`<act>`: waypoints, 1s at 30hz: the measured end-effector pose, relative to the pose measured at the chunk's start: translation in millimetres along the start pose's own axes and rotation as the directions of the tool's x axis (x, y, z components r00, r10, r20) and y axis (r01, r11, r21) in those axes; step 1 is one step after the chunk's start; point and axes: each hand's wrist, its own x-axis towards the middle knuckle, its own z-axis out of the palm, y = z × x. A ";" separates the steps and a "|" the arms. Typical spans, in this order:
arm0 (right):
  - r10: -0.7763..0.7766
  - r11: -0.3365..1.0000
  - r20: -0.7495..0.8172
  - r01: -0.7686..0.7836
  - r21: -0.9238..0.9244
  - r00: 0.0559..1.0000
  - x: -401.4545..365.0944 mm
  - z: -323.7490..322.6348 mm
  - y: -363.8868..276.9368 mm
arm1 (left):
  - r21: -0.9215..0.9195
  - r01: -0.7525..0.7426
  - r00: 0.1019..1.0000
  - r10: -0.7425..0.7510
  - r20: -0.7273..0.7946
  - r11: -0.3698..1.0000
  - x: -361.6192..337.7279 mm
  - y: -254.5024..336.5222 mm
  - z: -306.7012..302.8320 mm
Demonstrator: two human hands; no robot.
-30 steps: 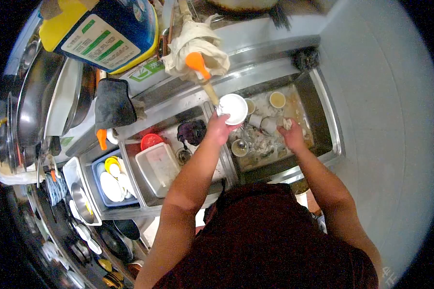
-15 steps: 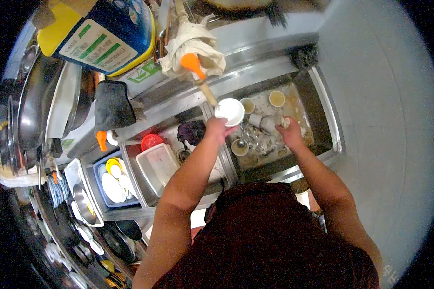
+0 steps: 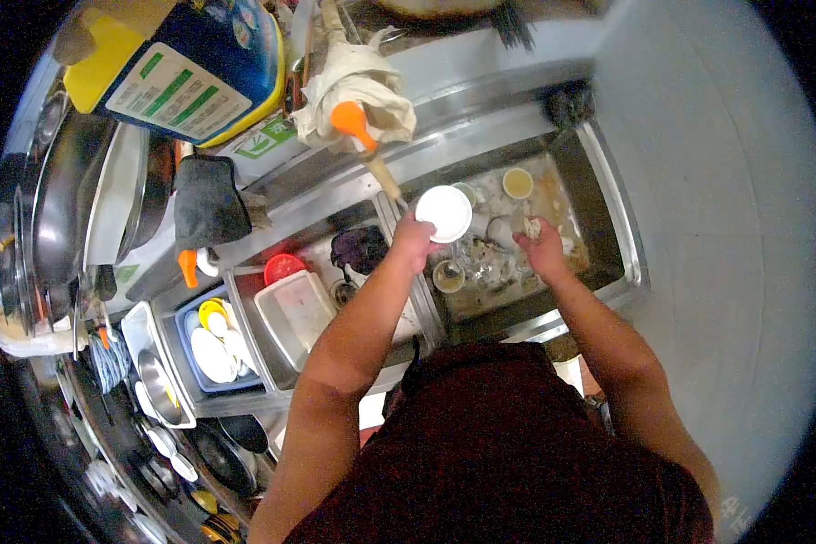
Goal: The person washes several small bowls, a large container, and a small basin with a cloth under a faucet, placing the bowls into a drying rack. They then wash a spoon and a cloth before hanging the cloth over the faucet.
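Note:
A round white bowl (image 3: 445, 216) is gripped at its near left edge by my left hand (image 3: 413, 241), just beside the tip of the tap's spout (image 3: 385, 179). Over the right part of the sink, the fingers of my right hand (image 3: 543, 248) are closed around a pale crumpled wad (image 3: 531, 228), whose material I cannot tell. Below both hands lies the right-hand sink basin (image 3: 567, 204) with wet, splashing water in it. A cup of yellowish liquid (image 3: 517, 183) stands at its far side, and another cup (image 3: 449, 276) sits near the divider. The white bowl partly hides a third cup (image 3: 465, 192).
Left of the divider, the middle basin holds a white rectangular tub (image 3: 292, 313), a red bowl (image 3: 283, 267) and a dark cloth (image 3: 358, 249). Further left, a blue tub (image 3: 190, 344) contains white dishes. A cloth-wrapped tap with an orange lever (image 3: 349, 121) and a large blue-yellow jug (image 3: 186, 82) stand behind.
My left hand has moved the white bowl slightly right and turned it, so its round face shows more fully. My right hand has shifted slightly left, still closed on the pale wad.

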 end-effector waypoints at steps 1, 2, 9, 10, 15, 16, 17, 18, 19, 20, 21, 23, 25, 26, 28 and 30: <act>-0.003 1.000 0.002 0.003 0.001 1.000 -0.7 -1.9 -5.4 | 0.208 -0.055 0.996 0.068 -0.057 0.977 -12.2 12.5 8.7; 0.018 1.000 -0.012 -0.018 -0.009 1.000 -3.7 -5.4 -19.3 | 0.412 -0.092 0.985 0.145 -0.098 0.907 -18.6 19.7 12.8; -0.005 0.999 -0.040 0.003 -0.047 0.999 -1.5 -3.0 -4.7 | 0.859 -0.441 0.654 0.749 0.109 0.259 -19.3 21.9 -16.9; -0.006 0.999 -0.036 0.004 -0.045 0.999 -1.1 -0.8 -0.3 | 0.846 -0.481 0.626 0.765 0.150 0.228 -22.3 25.6 -21.3; 0.020 0.996 -0.043 -0.023 -0.084 0.999 0.2 5.5 11.0 | 0.829 -0.522 0.610 0.768 0.196 0.203 -42.7 28.5 -37.6; 0.018 0.996 -0.042 -0.022 -0.083 0.999 -0.3 5.6 8.3 | 0.814 -0.553 0.567 0.796 0.211 0.179 -44.5 28.1 -39.2; -0.004 0.994 -0.046 0.000 -0.107 0.999 -1.4 5.4 5.6 | 0.814 -0.552 0.567 0.797 0.210 0.179 -44.4 27.2 -39.7; -0.028 0.991 -0.050 0.021 -0.132 0.998 -2.5 5.0 2.8 | 0.828 -0.508 0.591 0.795 0.136 0.236 -43.2 25.4 -39.6; -0.029 0.991 -0.050 0.022 -0.132 0.998 -4.5 3.1 -6.3 | 0.836 -0.463 0.612 0.788 0.062 0.294 -41.1 22.8 -39.6; -0.025 0.992 -0.034 0.021 -0.127 0.999 -7.3 0.8 -18.6 | 0.836 -0.464 0.611 0.789 0.061 0.294 -33.8 19.8 -40.2; -0.021 0.992 -0.018 0.019 -0.123 1.000 -8.8 -0.5 -25.1 | 0.449 -0.335 0.852 0.470 -0.232 0.829 -23.4 17.8 -39.8; -0.025 0.998 -0.007 0.025 -0.064 1.000 -4.3 8.0 -6.2 | -0.123 -0.022 0.966 -0.010 -0.260 0.992 -11.1 8.9 -43.1; -0.027 1.000 -0.003 0.027 -0.007 1.000 -1.7 8.9 5.9 | -0.386 -0.019 0.997 -0.011 -0.077 0.922 -9.7 5.1 -40.1; -0.024 1.000 0.001 0.024 -0.014 1.000 -3.4 7.0 6.2 | -0.384 -0.016 0.997 -0.014 -0.073 0.923 -11.7 6.6 -34.9; -0.022 0.999 0.005 0.022 -0.023 1.000 -5.7 4.4 6.6 | -0.207 0.087 0.996 -0.079 0.047 0.974 -16.6 12.9 -19.1; -0.043 0.999 -0.038 0.043 -0.001 0.998 -6.5 3.6 6.6 | -0.173 0.084 0.996 -0.085 0.002 0.981 -17.9 15.8 -3.5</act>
